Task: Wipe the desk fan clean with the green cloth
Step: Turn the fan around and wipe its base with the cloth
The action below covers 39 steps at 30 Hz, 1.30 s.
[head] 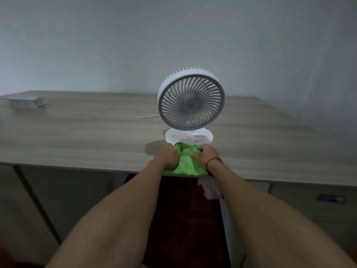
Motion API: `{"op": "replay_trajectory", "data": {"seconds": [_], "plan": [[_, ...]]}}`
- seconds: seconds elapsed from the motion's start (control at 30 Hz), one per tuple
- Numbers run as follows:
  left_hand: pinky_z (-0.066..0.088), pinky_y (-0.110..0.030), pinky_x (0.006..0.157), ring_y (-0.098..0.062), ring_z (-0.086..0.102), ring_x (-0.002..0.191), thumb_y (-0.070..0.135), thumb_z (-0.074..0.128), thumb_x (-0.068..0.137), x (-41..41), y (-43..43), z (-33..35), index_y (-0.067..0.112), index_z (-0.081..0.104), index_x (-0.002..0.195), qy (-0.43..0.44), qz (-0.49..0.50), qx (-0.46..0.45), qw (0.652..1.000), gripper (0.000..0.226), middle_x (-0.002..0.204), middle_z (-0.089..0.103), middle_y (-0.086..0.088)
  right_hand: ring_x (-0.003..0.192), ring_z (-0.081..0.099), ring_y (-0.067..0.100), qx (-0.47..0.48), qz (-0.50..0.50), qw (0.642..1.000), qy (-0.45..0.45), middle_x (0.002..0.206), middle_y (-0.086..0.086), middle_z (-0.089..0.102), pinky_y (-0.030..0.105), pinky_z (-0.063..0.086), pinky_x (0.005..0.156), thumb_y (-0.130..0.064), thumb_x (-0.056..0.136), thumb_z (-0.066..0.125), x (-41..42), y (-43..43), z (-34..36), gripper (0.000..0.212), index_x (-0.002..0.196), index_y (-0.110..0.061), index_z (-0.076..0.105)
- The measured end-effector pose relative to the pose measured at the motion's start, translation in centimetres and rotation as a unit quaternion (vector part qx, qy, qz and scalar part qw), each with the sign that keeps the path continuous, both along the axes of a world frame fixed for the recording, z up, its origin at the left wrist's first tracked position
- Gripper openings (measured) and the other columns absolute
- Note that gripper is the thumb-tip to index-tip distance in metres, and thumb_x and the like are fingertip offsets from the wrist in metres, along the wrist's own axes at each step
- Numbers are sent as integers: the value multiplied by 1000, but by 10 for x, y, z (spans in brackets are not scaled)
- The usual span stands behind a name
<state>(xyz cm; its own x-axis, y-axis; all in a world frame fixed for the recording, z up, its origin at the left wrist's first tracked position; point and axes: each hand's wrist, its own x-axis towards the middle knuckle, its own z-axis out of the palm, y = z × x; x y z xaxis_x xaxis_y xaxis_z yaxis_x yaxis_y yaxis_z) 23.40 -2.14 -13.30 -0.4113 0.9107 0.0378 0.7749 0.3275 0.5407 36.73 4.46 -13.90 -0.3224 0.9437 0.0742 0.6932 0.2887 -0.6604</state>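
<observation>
A white desk fan (191,99) with a grey round grille stands upright on a round white base (207,137) near the desk's front edge. The green cloth (186,163) lies bunched on the desk right in front of the base, its far edge touching it. My left hand (168,156) grips the cloth's left side with curled fingers. My right hand (206,154), a red string around its wrist, grips the cloth's right side. Both hands rest on the desk, just short of the fan's base.
The wooden desk (77,136) runs wide to both sides, against a plain wall. A white cable loop (145,114) lies left of the fan. A flat grey device (23,102) sits at the far left. Cabinet fronts with a drawer handle (331,198) are below.
</observation>
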Motion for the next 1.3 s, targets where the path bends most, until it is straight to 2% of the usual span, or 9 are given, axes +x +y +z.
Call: {"op": "replay_trajectory", "data": {"seconds": [0.13, 0.33, 0.43, 0.53, 0.7, 0.8, 0.93, 1.07, 1.3], "plan": [[44, -34, 87, -35, 56, 114, 20, 53, 96, 6, -2, 7, -3, 44, 125, -117, 22, 84, 989, 39, 122, 56, -20, 87, 51, 22, 23, 13, 995, 96, 89, 7, 53, 25, 34, 74, -16, 89, 60, 4, -1, 0, 11, 89, -8, 54], [39, -21, 56, -15, 47, 76, 5, 64, 85, 8, 5, -1, 15, 33, 108, -199, 31, 154, 967, 40, 91, 46, -4, 116, 57, 31, 27, 11, 986, 165, 123, 20, 61, 26, 41, 91, 1, 88, 59, 9, 1, -3, 24, 111, 7, 59], [39, -19, 55, -9, 44, 68, 6, 65, 85, 5, 14, -4, 16, 33, 108, -223, 44, 196, 954, 41, 83, 44, 1, 124, 53, 27, 5, -9, 980, 200, 134, 14, 56, 27, 40, 102, 0, 89, 58, 6, 11, -2, 32, 121, 1, 56], [49, -31, 62, -17, 52, 71, 5, 66, 82, 3, 29, -6, 18, 36, 107, -243, 44, 213, 945, 41, 87, 50, -4, 119, 56, 29, 17, -36, 977, 210, 128, 14, 60, 32, 43, 100, 1, 89, 54, 1, 26, 1, 32, 121, -3, 57], [53, -34, 71, -25, 65, 79, 40, 68, 82, -15, 45, -10, 18, 48, 105, -184, 95, 260, 943, 38, 79, 62, -1, 117, 54, 31, 79, -122, 987, 71, 128, 11, 55, 39, 43, 99, -6, 85, 52, -3, 48, 4, 38, 122, -15, 56], [46, -39, 92, -32, 62, 109, 46, 50, 91, -37, 49, -20, 14, 52, 118, -46, 186, 216, 957, 42, 110, 68, -10, 124, 44, 28, 183, -152, 971, -33, 134, 7, 45, 39, 33, 103, -8, 81, 57, -6, 51, -2, 47, 126, -17, 51], [31, -44, 106, -31, 50, 125, 44, 30, 96, -44, 62, -27, 11, 52, 125, 70, 148, 96, 982, 49, 131, 58, -15, 127, 47, 27, 262, -18, 962, -72, 138, 6, 52, 39, 30, 107, -31, 89, 50, -20, 51, -7, 42, 128, -15, 55], [26, -50, 108, -30, 45, 129, 50, 16, 98, -46, 68, -30, 8, 54, 123, 135, 108, 24, 985, 62, 133, 55, -15, 148, 21, 17, 164, 128, 961, -181, 159, 0, 27, 44, 12, 121, -59, 91, 35, -27, 55, -13, 67, 148, -22, 33], [20, -53, 114, -30, 38, 137, 49, 13, 98, -46, 69, -31, 7, 47, 135, 145, 108, -14, 983, 65, 143, 47, -16, 143, 33, 20, 182, 174, 962, -104, 152, 1, 42, 34, 21, 120, -34, 98, 44, -15, 49, -13, 46, 141, -20, 47]]}}
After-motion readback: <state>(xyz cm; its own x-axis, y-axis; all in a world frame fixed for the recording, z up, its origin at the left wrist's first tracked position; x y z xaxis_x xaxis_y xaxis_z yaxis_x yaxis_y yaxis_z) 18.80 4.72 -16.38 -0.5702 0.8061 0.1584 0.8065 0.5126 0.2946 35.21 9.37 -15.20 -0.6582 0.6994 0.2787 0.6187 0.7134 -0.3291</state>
